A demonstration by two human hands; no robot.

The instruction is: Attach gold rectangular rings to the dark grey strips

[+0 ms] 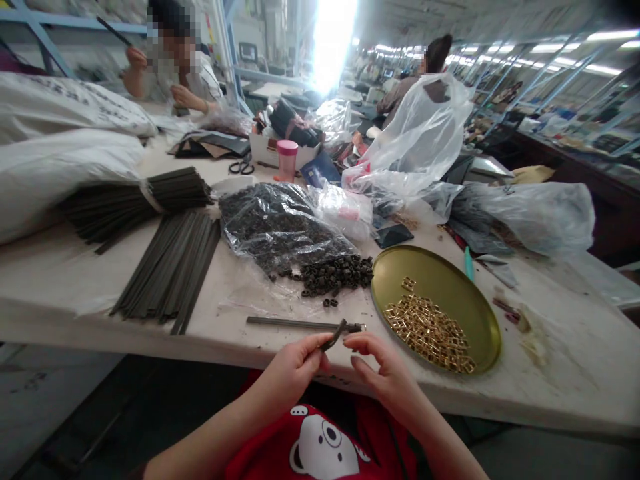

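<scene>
Between thumb and fingers, my left hand [300,365] pinches a dark strap [334,337], whose end sticks up to the right. My right hand [381,365] is just beside that end, thumb and fingers apart, with nothing visible in it. Behind both hands a narrow stack of dark straps [295,324] lies along the table, with a bit of metal at its right end. A round gold tray [435,267] to the right bears a heap of small gold buckles [430,333]. Small dark loops [335,275] are piled beyond the strap stack.
Loose dark strips [167,273] and a tied bundle [135,200] lie left. A clear bag of dark pieces [280,223] sits mid-table. Behind are scissors [241,167], a pink-lidded jar [287,162] and plastic bags [415,140]. Other people [183,73] work across the table.
</scene>
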